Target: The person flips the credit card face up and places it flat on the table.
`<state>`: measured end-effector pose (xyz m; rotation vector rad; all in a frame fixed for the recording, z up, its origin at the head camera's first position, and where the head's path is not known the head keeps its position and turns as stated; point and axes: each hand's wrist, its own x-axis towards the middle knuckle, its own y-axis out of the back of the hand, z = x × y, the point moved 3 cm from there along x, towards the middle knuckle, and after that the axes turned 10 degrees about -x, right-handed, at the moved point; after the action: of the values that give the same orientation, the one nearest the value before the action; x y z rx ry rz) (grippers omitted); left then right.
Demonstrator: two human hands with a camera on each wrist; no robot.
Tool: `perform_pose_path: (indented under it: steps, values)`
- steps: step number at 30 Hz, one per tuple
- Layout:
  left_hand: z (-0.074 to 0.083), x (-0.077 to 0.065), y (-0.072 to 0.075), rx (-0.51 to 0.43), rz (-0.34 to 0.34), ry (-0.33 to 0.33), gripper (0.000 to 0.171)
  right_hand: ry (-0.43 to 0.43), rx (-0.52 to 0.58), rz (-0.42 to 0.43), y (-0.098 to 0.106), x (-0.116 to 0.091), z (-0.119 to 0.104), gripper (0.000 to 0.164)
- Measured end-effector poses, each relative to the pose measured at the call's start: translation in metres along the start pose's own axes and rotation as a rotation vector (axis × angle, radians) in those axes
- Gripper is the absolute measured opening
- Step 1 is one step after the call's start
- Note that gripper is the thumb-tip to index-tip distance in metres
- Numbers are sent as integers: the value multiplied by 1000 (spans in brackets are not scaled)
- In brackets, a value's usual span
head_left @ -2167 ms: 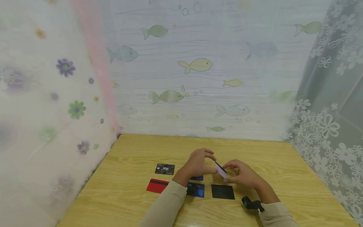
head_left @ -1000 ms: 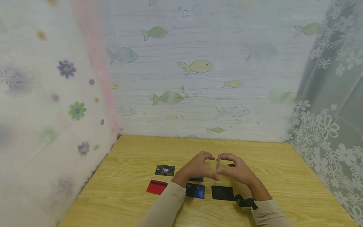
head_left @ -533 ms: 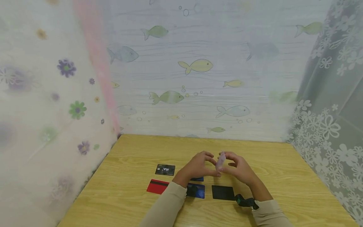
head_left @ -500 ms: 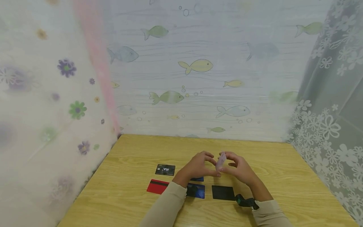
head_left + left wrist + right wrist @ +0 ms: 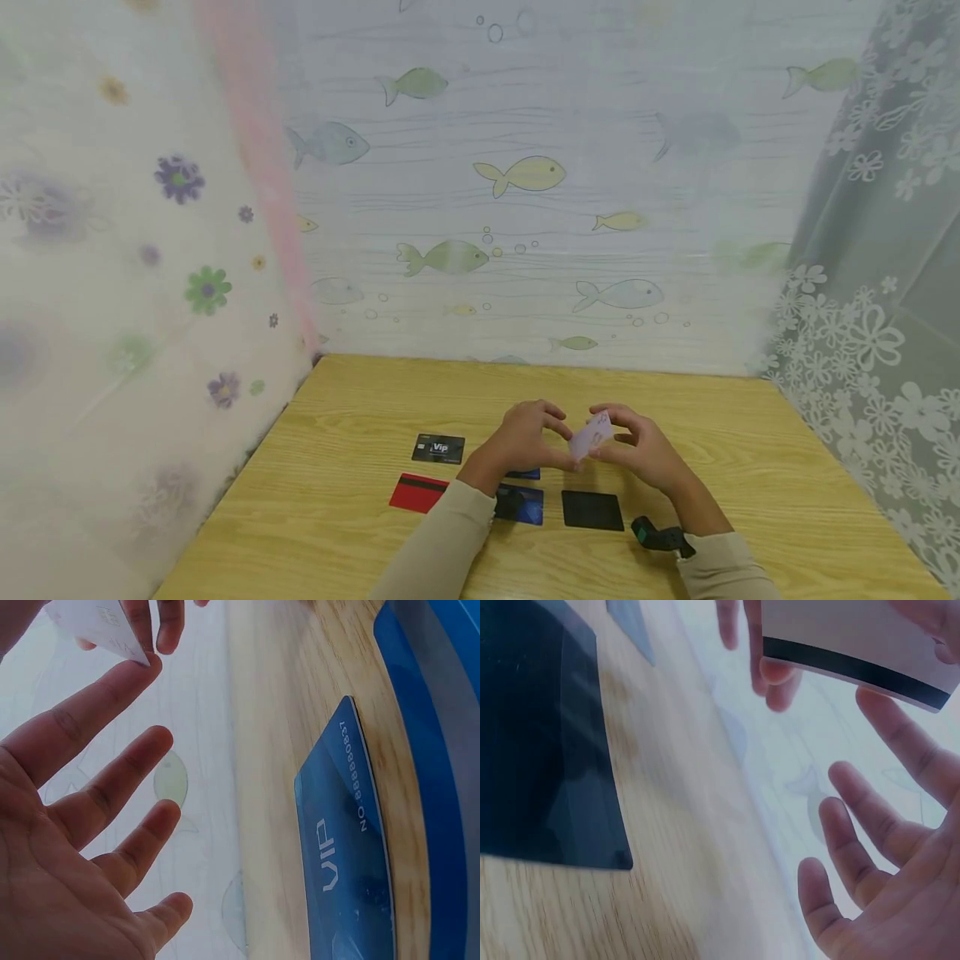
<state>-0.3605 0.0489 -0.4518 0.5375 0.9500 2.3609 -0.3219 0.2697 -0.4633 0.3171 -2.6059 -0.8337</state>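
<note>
A pale pinkish-white card (image 5: 592, 435) is held tilted above the table between both hands. My left hand (image 5: 521, 437) pinches its left edge between thumb and index finger, the other fingers spread out in the left wrist view. My right hand (image 5: 645, 454) pinches the right side of the card by thumb and index finger. A black stripe runs along the back of the card (image 5: 840, 637) in the right wrist view. Below the hands lie a black card (image 5: 592, 510) and two blue cards, the nearer blue card (image 5: 532, 507) partly hidden by my left wrist.
Left of my left arm lie a black "Vip" card (image 5: 438, 448) and a red card (image 5: 416, 492) with a dark stripe, partly covered by the sleeve. The wooden table (image 5: 360, 392) meets a fish-patterned curtain (image 5: 517, 275) at its back edge.
The card has turned from nearly edge-on to showing its printed pale face to the head camera. My right hand has shifted slightly right; the left has barely moved.
</note>
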Motion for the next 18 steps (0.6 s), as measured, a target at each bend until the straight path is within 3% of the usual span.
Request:
perform_pose_path:
  steps: [18]
  values:
    - [-4,0,0,106,9,19,43,-30,-64,31,11,-12,14,33]
